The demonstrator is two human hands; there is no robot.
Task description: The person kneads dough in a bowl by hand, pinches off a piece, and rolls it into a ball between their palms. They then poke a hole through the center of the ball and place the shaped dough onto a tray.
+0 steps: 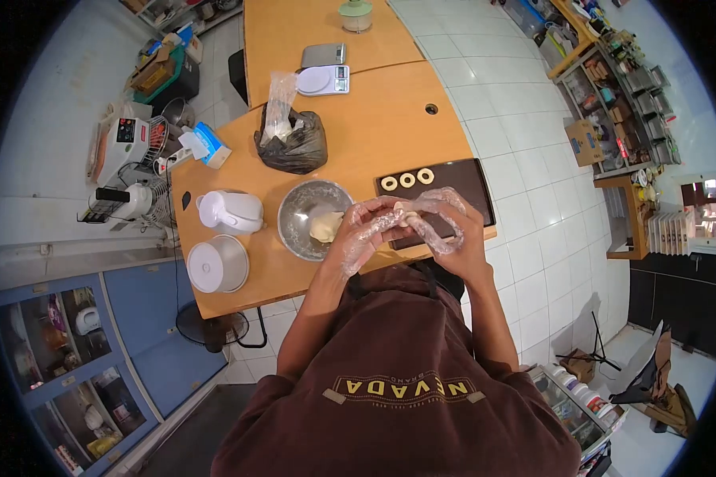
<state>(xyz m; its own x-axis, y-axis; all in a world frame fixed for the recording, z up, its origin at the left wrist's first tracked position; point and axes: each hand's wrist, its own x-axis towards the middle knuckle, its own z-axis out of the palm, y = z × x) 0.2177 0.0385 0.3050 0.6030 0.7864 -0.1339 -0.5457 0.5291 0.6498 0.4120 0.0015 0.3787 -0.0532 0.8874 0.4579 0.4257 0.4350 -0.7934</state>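
Note:
My left hand (367, 232) and my right hand (451, 228) meet above the table's front edge, both dusted with white flour. Between their fingertips is a small pale piece of dough (406, 216), partly hidden by the fingers. Just left of my left hand, a metal mixing bowl (294, 208) holds a larger lump of dough (324, 227). Behind my right hand lies a dark baking tray (461, 175), its near part covered by the hands. Several dough rings (407, 180) sit in a row at its far left.
A white pitcher (239, 211) and a white lidded tub (217, 264) stand left of the bowl. Farther back are a black plastic bag (306, 147), a blue-and-white carton (208, 146), a white kitchen scale (334, 79) and a grey scale (323, 55). The tray reaches the table's right edge.

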